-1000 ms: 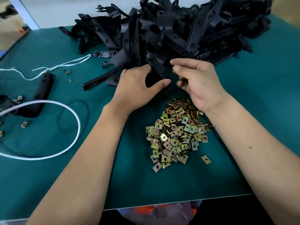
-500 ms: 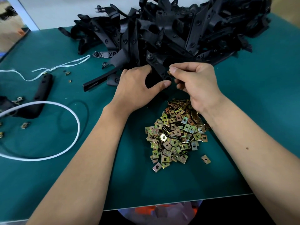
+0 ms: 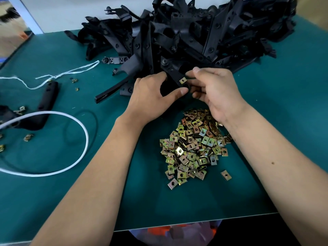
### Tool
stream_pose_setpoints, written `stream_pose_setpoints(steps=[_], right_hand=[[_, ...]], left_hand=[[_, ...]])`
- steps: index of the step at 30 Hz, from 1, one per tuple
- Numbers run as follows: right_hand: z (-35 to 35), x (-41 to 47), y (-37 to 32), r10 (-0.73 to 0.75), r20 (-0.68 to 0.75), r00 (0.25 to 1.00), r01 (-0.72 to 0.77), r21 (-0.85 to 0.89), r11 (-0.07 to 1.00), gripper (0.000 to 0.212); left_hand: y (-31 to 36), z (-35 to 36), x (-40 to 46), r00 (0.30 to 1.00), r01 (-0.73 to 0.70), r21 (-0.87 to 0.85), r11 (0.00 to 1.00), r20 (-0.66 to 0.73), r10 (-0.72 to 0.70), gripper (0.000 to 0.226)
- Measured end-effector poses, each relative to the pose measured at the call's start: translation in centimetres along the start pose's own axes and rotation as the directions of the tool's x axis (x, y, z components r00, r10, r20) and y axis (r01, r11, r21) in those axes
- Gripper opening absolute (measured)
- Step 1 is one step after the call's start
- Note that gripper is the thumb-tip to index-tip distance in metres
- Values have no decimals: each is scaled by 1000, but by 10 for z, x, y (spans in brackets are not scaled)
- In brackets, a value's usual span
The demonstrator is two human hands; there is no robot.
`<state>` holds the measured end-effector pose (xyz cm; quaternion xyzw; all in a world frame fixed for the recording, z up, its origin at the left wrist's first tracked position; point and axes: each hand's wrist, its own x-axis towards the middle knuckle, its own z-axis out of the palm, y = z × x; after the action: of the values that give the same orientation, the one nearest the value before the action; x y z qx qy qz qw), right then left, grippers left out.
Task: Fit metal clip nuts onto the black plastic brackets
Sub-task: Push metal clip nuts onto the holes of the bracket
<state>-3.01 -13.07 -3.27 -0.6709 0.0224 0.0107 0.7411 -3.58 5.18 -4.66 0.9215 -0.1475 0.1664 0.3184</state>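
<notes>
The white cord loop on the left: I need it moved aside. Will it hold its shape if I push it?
Probably not: the white cord loop lies in a loose, uneven curve on the green mat, so it looks floppy. It seems thin and light, likely to slide and deform.

No legible text, labels, brands or numbers on any surface: brackets point(image 3: 186, 38), clip nuts point(image 3: 193, 148), mat point(image 3: 284, 103) all unmarked at this resolution.
</notes>
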Motion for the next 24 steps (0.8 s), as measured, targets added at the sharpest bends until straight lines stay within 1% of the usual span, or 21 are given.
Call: stream_pose_setpoints(steps=[3,5,8,11,14,16,18,19,21,24], right_hand=[[-1,0,0,-35,-2,999,35,-56,998,25],[-2,1,0,-59,-4,998,58,-90,994,24],[-2,0,0,-110,4,994,109,-183,977,14],[-1,-1,2,-107,51,993,117,-266,957,6],[-2,0,1,-75,-7,997,71,-228,971,7],[-6,2,-3,-21,-55,998,15,-103,995,6],[-11,3,-7,15,-63,998,-13,41,999,5],[-13,4,-8,16,-58,998,-12,71,997,6],[-14,4,-9,-2,-32,999,3,42,999,9],[-10,3,-7,-57,7,998,57,-84,995,16]], left_hand=[[0,0,0,1000,-4,-3,1000,4,4,54],[0,0,0,1000,-4,-1,1000,3,4,52],[1,0,-1,1000,-11,16,1000,5,11,49],[3,-2,0,1000,-27,27,999,3,27,45],[5,-2,0,1000,-29,20,999,2,29,44],[5,-1,-1,1000,-25,15,1000,6,25,48],[4,-2,-1,1000,-20,6,1000,5,20,53],[3,-2,-1,1000,-19,3,1000,2,19,54],[2,-1,-1,1000,-16,9,1000,-2,16,54],[2,0,-1,1000,-9,14,1000,-11,10,54]])
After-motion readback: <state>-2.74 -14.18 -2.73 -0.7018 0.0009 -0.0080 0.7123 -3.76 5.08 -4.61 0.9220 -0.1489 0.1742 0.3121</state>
